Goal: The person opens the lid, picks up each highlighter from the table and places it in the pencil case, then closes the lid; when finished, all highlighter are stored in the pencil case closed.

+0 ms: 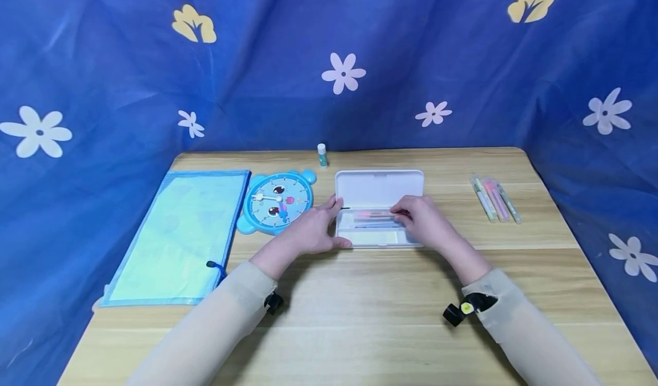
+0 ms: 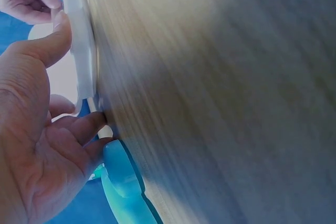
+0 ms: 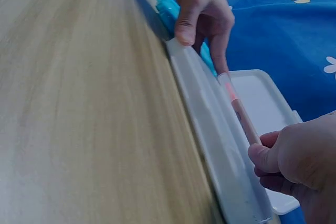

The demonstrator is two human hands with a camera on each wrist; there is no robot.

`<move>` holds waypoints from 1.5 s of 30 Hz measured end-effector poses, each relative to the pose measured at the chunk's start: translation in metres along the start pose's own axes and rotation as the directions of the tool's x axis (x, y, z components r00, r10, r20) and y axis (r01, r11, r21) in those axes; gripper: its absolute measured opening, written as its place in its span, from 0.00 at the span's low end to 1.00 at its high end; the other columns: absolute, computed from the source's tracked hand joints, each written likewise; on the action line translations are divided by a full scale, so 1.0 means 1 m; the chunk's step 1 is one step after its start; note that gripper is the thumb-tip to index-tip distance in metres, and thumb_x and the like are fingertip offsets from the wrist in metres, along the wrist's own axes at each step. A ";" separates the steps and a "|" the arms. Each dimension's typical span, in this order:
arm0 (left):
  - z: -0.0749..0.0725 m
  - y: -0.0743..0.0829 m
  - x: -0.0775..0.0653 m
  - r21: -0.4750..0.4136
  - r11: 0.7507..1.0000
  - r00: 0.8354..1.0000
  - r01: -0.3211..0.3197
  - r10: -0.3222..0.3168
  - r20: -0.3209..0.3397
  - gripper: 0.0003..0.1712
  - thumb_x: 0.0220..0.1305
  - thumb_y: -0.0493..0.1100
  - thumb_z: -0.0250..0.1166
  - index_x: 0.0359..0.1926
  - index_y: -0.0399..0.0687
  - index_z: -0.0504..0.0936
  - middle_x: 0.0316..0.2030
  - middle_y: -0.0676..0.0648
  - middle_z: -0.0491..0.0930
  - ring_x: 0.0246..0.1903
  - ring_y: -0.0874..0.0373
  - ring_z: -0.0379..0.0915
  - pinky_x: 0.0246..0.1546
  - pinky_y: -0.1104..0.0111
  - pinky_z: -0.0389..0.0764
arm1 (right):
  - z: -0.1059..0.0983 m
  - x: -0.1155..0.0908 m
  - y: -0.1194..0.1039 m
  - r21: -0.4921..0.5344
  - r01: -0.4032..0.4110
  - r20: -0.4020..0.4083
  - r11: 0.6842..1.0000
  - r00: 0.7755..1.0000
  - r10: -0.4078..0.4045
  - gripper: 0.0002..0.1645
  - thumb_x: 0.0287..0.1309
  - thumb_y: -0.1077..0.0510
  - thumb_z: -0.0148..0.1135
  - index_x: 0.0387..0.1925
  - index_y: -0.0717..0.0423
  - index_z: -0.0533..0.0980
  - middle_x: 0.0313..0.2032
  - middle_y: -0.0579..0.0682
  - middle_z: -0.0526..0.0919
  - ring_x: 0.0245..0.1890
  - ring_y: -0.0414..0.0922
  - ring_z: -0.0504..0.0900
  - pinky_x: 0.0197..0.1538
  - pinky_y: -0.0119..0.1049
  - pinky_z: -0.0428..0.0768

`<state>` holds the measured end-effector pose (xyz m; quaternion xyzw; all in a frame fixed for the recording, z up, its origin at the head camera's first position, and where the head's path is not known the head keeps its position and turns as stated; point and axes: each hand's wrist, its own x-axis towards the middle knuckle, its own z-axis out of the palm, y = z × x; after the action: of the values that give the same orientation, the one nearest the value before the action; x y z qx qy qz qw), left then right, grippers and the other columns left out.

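A white pencil case [image 1: 367, 238] lies on the table with its lid [image 1: 379, 189] raised at the back. My left hand [image 1: 316, 230] grips the case's left end, thumb at the front edge and fingers toward the back corner. At the right part of the case, my right hand [image 1: 424, 220] pinches one end of a slim pen [image 3: 244, 119] with a pink section. That pen lies lengthwise at the case, its far end close to a left fingertip in the right wrist view. Another bluish slim item [image 1: 377, 225] lies in the case in front of it.
Left of the case lies a blue animal-shaped toy clock [image 1: 264, 209], close to my left hand. A glue stick [image 1: 322, 155] stands behind. A light-blue zip folder [image 1: 177, 237] is at the far left; several pastel pens [image 1: 496, 200] lie at the right on the wooden table [image 1: 360, 329].
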<state>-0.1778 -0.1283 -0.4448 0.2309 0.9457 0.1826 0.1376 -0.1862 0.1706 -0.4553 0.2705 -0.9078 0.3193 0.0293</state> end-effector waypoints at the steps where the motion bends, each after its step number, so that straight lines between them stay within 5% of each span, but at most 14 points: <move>1: 0.000 0.000 0.000 -0.002 1.000 1.000 0.002 -0.002 0.002 0.68 0.57 0.70 0.77 0.84 0.43 0.53 0.81 0.37 0.50 0.74 0.35 0.60 0.73 0.51 0.66 | 0.001 0.000 0.000 -0.009 0.009 0.005 1.000 1.000 -0.008 0.08 0.63 0.70 0.73 0.43 0.62 0.89 0.38 0.52 0.89 0.39 0.50 0.88 0.46 0.47 0.86; 20: -0.002 0.003 0.000 -0.003 1.000 1.000 0.009 -0.009 0.014 0.67 0.57 0.70 0.77 0.84 0.44 0.53 0.81 0.37 0.50 0.75 0.36 0.59 0.73 0.51 0.66 | 0.004 0.002 -0.004 -0.137 0.101 0.172 0.985 0.982 -0.077 0.09 0.67 0.71 0.67 0.45 0.63 0.88 0.38 0.54 0.87 0.42 0.51 0.86 0.49 0.48 0.86; 36: 0.000 0.001 -0.001 -0.010 1.000 1.000 0.006 -0.006 0.005 0.67 0.57 0.70 0.77 0.84 0.44 0.53 0.81 0.37 0.50 0.75 0.35 0.58 0.74 0.51 0.65 | -0.027 -0.016 0.001 0.013 -0.006 0.015 1.000 1.000 0.005 0.12 0.65 0.70 0.70 0.49 0.67 0.86 0.44 0.58 0.88 0.45 0.53 0.87 0.51 0.51 0.86; 45: 0.000 0.002 -0.001 -0.006 1.000 1.000 0.011 -0.011 -0.001 0.67 0.57 0.70 0.77 0.84 0.44 0.53 0.81 0.37 0.51 0.75 0.35 0.58 0.74 0.50 0.65 | -0.059 -0.039 0.018 0.016 -0.081 -0.152 0.997 0.985 0.082 0.11 0.63 0.71 0.72 0.48 0.68 0.87 0.44 0.59 0.89 0.43 0.55 0.87 0.49 0.57 0.85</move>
<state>-0.1761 -0.1271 -0.4438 0.2253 0.9465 0.1850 0.1387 -0.1697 0.2361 -0.4272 0.2080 -0.9117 0.3442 0.0843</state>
